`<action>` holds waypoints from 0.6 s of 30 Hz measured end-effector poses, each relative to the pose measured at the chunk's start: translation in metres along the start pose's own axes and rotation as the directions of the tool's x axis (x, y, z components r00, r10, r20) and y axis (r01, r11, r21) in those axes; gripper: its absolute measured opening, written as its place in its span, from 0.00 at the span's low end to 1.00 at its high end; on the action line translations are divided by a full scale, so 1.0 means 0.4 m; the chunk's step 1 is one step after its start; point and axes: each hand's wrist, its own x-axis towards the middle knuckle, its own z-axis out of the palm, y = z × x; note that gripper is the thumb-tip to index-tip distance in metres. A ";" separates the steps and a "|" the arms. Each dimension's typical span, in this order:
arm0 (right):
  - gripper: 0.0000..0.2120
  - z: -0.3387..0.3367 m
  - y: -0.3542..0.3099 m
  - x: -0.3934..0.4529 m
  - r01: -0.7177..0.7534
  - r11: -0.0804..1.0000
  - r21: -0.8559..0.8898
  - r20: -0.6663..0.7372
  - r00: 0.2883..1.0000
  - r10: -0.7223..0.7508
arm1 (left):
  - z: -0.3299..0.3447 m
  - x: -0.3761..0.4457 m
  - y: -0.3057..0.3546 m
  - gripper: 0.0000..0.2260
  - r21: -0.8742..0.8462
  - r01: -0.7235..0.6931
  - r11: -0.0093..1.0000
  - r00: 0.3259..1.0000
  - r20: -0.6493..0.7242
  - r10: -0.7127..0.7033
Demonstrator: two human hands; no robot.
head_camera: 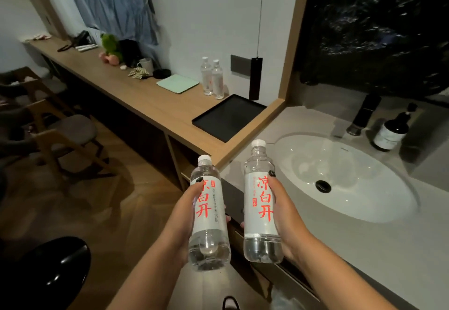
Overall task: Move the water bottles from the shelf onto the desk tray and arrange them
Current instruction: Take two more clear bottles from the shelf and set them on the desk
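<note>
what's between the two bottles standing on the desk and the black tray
Nothing: in the head view only bare wooden desk separates the two standing bottles from the black tray, whose far corner sits just in front of them.

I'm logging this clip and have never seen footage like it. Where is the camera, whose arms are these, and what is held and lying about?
There is no machine. The single picture comes from a camera worn on a person's head, looking down at their bare arms. The left hand grips one water bottle; the right hand grips a second bottle. Ahead, a wooden desk carries a black tray with nothing visible on it. Two more bottles stand just behind the tray, beside a green notebook. A white sink lies to the right.
</note>
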 end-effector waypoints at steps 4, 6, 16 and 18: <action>0.23 0.062 -0.057 0.104 -0.015 0.994 -0.109 0.045 0.999 0.020 | -0.028 0.089 0.086 0.23 0.033 0.047 0.998 0.999 -0.024 -0.046; 0.23 0.096 -0.090 0.162 -0.020 0.990 -0.136 0.056 0.998 0.027 | -0.039 0.137 0.139 0.23 0.031 0.060 0.998 0.997 -0.039 -0.059; 0.21 0.234 -0.240 0.410 -0.054 0.987 -0.152 0.095 0.993 0.069 | -0.057 0.341 0.389 0.21 -0.034 -0.016 0.999 0.999 -0.039 0.014; 0.22 0.258 -0.261 0.451 -0.053 0.986 -0.158 0.105 0.992 0.070 | -0.062 0.375 0.431 0.21 -0.055 -0.027 0.998 0.999 -0.023 0.026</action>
